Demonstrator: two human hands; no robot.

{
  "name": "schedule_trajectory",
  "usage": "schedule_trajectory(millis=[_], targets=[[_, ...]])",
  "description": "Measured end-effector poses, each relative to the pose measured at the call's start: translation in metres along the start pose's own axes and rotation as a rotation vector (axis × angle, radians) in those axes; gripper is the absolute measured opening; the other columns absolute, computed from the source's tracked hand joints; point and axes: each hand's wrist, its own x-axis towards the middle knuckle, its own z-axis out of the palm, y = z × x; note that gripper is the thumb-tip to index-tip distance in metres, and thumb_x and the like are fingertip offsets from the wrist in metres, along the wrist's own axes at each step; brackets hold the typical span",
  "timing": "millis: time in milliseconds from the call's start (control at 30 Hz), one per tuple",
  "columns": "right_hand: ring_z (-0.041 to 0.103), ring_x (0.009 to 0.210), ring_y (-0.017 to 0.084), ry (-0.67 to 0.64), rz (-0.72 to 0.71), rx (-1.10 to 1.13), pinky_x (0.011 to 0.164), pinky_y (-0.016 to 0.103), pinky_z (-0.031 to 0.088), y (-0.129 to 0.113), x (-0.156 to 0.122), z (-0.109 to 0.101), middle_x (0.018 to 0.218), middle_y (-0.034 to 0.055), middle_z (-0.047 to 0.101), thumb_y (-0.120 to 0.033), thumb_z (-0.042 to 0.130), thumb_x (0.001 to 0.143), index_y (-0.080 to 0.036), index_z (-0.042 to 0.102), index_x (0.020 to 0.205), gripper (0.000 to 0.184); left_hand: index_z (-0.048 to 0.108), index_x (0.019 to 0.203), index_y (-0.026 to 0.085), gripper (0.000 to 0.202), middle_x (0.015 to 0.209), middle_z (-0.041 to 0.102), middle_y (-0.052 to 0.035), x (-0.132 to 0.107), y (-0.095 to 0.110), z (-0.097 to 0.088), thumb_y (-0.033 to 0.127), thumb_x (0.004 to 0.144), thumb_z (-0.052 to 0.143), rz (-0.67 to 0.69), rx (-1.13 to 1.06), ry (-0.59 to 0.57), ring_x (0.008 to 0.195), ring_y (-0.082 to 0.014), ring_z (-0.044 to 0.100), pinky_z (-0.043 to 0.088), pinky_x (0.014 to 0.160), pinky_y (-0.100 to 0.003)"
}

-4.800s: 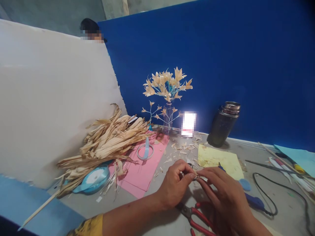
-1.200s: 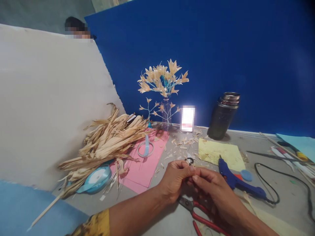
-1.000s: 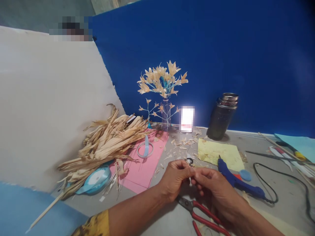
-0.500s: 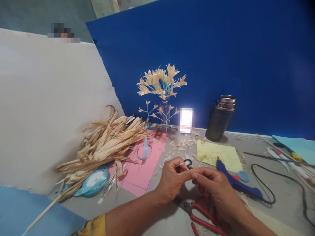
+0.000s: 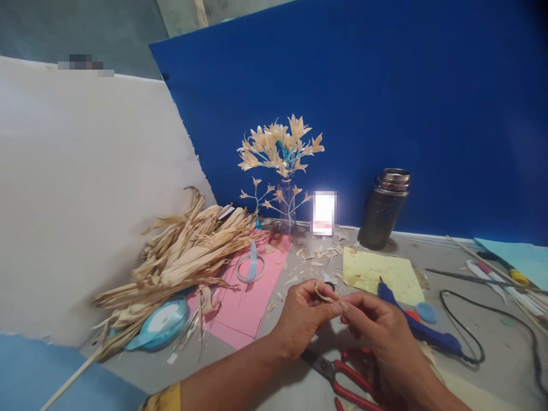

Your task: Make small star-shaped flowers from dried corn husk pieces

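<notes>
Nearest the bottom edge, red-handled scissors (image 5: 342,381) lie on the grey table (image 5: 500,348) right under both wrists, so there's little free room below the hands. Just above, left hand (image 5: 299,317) & right hand (image 5: 377,331) meet fingertip to fingertip, both pinched shut on a thin curled husk strip (image 5: 324,295). The strip sits at the very tips, btwn thumb & forefinger of each hand, arching up over the left hand's fingers, clear of the table. Close on the R of the right hand lies a blue glue gun (image 5: 423,334), nozzle toward the yellow paper (image 5: 372,274); a black cord (image 5: 466,319) loops further R. L of the left hand there's a patch of bare table, then pink paper (image 5: 246,299) w/ a tape ring (image 5: 250,267) on it, so more open room here than on the R. Further L, a pale blue ribbon spool (image 5: 160,321) sits partly under the dried husk pile (image 5: 184,251), which lies by the white board (image 5: 85,188). Husk scraps (image 5: 319,252) litter the table beyond the hands. At the back, by the blue board (image 5: 385,85), stand a vase of husk flowers (image 5: 282,151) & a dark flask (image 5: 384,208), well apart from the hands. Far R edge: sticks & pens (image 5: 500,274), too blurred to sort.
</notes>
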Motion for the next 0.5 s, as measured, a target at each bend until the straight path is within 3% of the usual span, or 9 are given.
schedule_trajectory(millis=[133, 267, 400, 500], targets=[[0.052, 0.056, 0.015, 0.014, -0.05, -0.082, 0.05, 0.025, 0.047, 0.001, 0.001, -0.001, 0.063, 0.001, 0.063, -0.049, 0.074, 0.077, -0.019, 0.074, 0.07, 0.031, 0.065, 0.069, 0.014, 0.034, 0.054, 0.06, 0.0032, 0.0, 0.0, 0.0, 0.032, 0.057, 0.092, 0.034, -0.03, 0.036, 0.046, -0.0068, 0.047, 0.035, 0.051, -0.02], [0.059, 0.065, 0.02, 0.048, -0.083, -0.099, 0.056, 0.028, 0.049, -0.001, 0.001, -0.001, 0.067, 0.0049, 0.07, -0.048, 0.077, 0.072, -0.02, 0.076, 0.069, 0.028, 0.062, 0.066, 0.015, 0.035, 0.051, 0.055, 0.0056, 0.0, -0.005, -0.002, 0.032, 0.056, 0.091, -0.014, -0.036, 0.075, 0.044, -0.0053, 0.041, 0.029, 0.047, -0.02], [0.053, 0.055, 0.015, 0.036, 0.027, 0.028, 0.048, 0.025, 0.047, 0.001, -0.001, 0.001, 0.066, 0.0013, 0.064, -0.05, 0.077, 0.073, -0.02, 0.072, 0.07, 0.031, 0.063, 0.068, 0.015, 0.033, 0.054, 0.059, 0.0027, 0.0, -0.01, -0.002, 0.031, 0.058, 0.09, -0.036, -0.028, 0.053, 0.045, -0.0068, 0.043, 0.027, 0.047, -0.021], [0.046, 0.049, 0.011, 0.015, 0.095, 0.107, 0.043, 0.024, 0.046, 0.003, -0.001, 0.002, 0.061, -0.0022, 0.057, -0.053, 0.077, 0.073, -0.02, 0.065, 0.067, 0.035, 0.064, 0.068, 0.015, 0.031, 0.056, 0.057, 0.0029, -0.002, -0.008, -0.001, 0.027, 0.056, 0.09, -0.045, -0.139, -0.013, 0.045, -0.006, 0.043, 0.026, 0.046, -0.02]])
